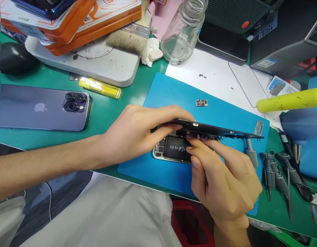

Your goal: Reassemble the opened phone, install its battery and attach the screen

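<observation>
An opened phone body (159,149) lies on the blue mat (168,99), its black battery (175,148) facing up. My left hand (140,130) pinches the left end of the phone's screen panel (212,129), thumb below and fingers above, and keeps it tilted up on edge over the body. With its fingertips under the panel, my right hand (222,168) reaches into the phone near the battery and the panel's lower edge. Its fingers are bent; whether they grip a small part or only press is hidden. A small metal-shielded part (201,103) rests behind on the mat.
A purple phone (42,108) and a yellow cutter (100,87) lie left. Behind are orange boxes (106,24), a brush (129,39) and a glass jar (182,32). Pliers (279,175), a blue air blower (301,125) and a yellow-green handle (289,100) are at right.
</observation>
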The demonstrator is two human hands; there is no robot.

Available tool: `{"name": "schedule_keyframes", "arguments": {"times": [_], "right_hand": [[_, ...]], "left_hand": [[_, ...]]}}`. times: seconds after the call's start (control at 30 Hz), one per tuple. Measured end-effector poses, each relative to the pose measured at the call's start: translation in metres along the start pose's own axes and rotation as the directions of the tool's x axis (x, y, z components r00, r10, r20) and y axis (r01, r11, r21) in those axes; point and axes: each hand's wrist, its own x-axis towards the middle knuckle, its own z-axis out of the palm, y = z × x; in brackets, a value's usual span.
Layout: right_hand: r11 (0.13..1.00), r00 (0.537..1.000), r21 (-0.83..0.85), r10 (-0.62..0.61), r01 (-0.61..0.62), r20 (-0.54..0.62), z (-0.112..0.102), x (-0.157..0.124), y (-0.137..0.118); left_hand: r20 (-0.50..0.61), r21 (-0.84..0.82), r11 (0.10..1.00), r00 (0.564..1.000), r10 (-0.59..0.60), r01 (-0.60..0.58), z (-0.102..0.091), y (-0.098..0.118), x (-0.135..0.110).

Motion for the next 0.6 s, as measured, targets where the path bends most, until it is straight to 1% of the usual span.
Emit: {"name": "schedule_keyframes", "arguments": {"times": [0.1, 0.23, 0.5, 0.6], "right_hand": [[0.999, 1.000, -0.028, -0.017, 0.017, 0.003, 0.000, 0.000, 0.000], [0.996, 0.997, -0.050, -0.076, 0.078, 0.026, -0.001, -0.001, -0.001], [0.979, 0.974, -0.108, -0.151, 0.171, 0.168, -0.008, 0.005, -0.004], [0.980, 0.969, -0.091, -0.160, 0.180, 0.188, -0.010, 0.009, -0.005]], "left_hand": [[-0.003, 0.013, 1.000, 1.000, -0.005, 0.005, 0.000, -0.001, 0.000], [0.011, 0.012, 0.999, 0.999, -0.033, 0.033, -0.001, -0.001, -0.001], [0.000, 0.025, 0.999, 0.999, -0.037, 0.037, -0.001, 0.000, -0.001], [-0.009, 0.015, 0.999, 0.999, -0.042, 0.042, 0.000, -0.001, -0.002]]}}
